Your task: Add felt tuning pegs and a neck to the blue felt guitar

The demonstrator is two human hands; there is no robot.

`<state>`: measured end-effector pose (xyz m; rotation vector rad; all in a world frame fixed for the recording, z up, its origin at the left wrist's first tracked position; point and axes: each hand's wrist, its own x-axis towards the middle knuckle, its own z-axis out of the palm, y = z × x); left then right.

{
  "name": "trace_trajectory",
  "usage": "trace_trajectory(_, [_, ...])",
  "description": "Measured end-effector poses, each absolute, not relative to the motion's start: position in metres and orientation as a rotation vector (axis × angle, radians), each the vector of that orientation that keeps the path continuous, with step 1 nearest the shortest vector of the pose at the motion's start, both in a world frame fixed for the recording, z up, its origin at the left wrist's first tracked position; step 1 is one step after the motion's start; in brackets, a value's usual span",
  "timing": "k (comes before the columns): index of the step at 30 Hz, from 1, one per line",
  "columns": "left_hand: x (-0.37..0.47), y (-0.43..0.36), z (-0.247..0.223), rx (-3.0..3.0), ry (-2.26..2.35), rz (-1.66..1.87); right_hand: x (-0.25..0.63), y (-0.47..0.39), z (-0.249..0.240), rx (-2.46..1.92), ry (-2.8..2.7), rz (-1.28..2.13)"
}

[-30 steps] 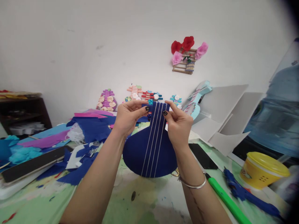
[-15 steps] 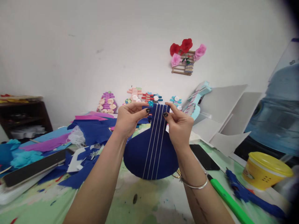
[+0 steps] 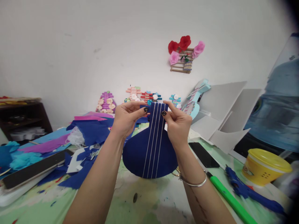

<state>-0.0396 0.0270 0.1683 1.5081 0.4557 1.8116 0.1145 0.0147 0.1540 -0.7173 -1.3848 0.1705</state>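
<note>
Head view: left hand point(image 3: 126, 119) pinched closed on a blue strip point(image 3: 149, 109) left of the neck point(image 3: 156, 116); right hand point(image 3: 178, 124) pinched on the neck's right edge. Blue guitar point(image 3: 149, 152) upright, mid-scene over worktop point(image 3: 123, 194). Cutter point(image 3: 230, 197) near right.

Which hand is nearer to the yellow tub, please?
Right. The right hand, pinching the blue cutout by its neck, is left of the yellow tub; the left hand, pinching a blue strip beside the neck, is farther left.
</note>
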Motion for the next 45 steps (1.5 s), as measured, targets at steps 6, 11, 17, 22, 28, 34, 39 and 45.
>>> trace_trajectory(6, [-0.0395,0.0263,0.1692,1.495,0.417,1.796,0.1137,0.0145,0.1540,-0.675,-1.378,0.190])
trace_trajectory(11, [-0.0393,0.0264,0.1694,1.505,0.438,1.802,0.1136,0.0141,0.1536,-0.690,-1.381,0.172])
trace_trajectory(17, [-0.0389,0.0261,0.1693,1.516,0.459,1.818,0.1137,0.0152,0.1525,-0.718,-1.375,0.137])
trace_trajectory(22, [-0.0388,0.0254,0.1698,1.528,0.472,1.810,0.1134,0.0148,0.1526,-0.710,-1.362,0.158])
trace_trajectory(28, [-0.0396,0.0262,0.1692,1.543,0.469,1.807,0.1132,0.0154,0.1520,-0.713,-1.352,0.141])
trace_trajectory(34, [-0.0401,0.0275,0.1685,1.553,0.455,1.795,0.1128,0.0165,0.1519,-0.717,-1.354,0.119])
trace_trajectory(39, [-0.0406,0.0290,0.1681,1.546,0.451,1.790,0.1128,0.0154,0.1520,-0.719,-1.358,0.102])
trace_trajectory(45, [-0.0398,0.0276,0.1684,1.561,0.450,1.805,0.1129,0.0156,0.1523,-0.729,-1.371,0.088])
